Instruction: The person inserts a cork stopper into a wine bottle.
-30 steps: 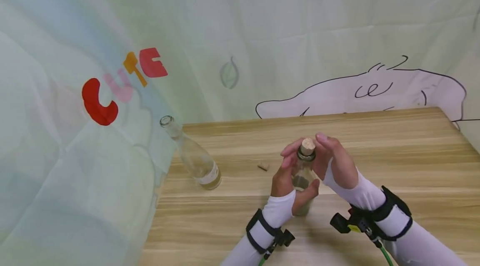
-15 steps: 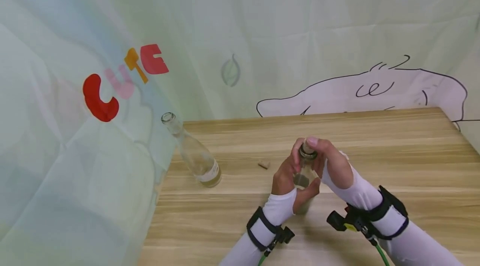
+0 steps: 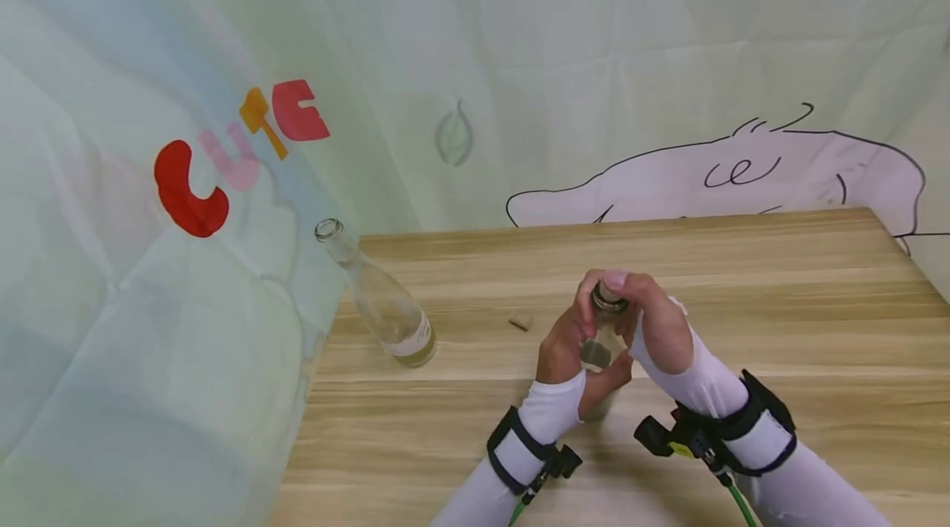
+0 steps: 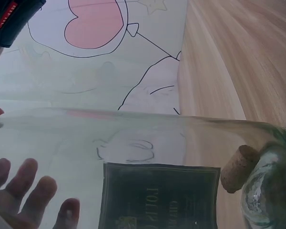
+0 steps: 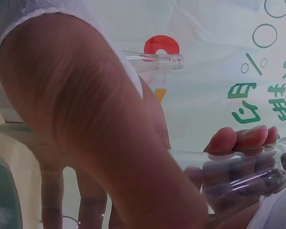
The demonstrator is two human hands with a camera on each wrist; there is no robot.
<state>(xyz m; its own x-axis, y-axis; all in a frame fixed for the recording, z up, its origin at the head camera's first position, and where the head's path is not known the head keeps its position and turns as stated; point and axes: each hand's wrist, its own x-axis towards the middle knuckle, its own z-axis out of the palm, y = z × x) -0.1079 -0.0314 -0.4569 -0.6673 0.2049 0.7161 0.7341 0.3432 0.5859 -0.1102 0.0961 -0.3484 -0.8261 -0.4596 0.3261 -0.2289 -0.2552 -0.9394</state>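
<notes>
A clear glass bottle (image 3: 599,352) with a dark label (image 4: 159,198) stands on the table between my hands. A cork (image 3: 609,293) sits in its mouth. My left hand (image 3: 570,355) grips the bottle, its fingers curled near the neck and its thumb lower down. My right hand (image 3: 659,321) is at the bottle's top, thumb on the cork; its other fingers are mostly hidden behind the neck. In the left wrist view another cork (image 4: 239,169) shows through the glass near the base; I cannot tell whether it lies inside or behind.
A second clear bottle (image 3: 389,312), uncorked, with a pale label, stands at the left of the wooden table (image 3: 779,296). A small cork piece (image 3: 521,322) lies between the two bottles. Printed cloth (image 3: 416,82) hangs behind and on the left.
My right thumb has come down from beside the bottle's top onto the cork, then stays there. The left hand keeps its grip, fingers now closer round the neck.
</notes>
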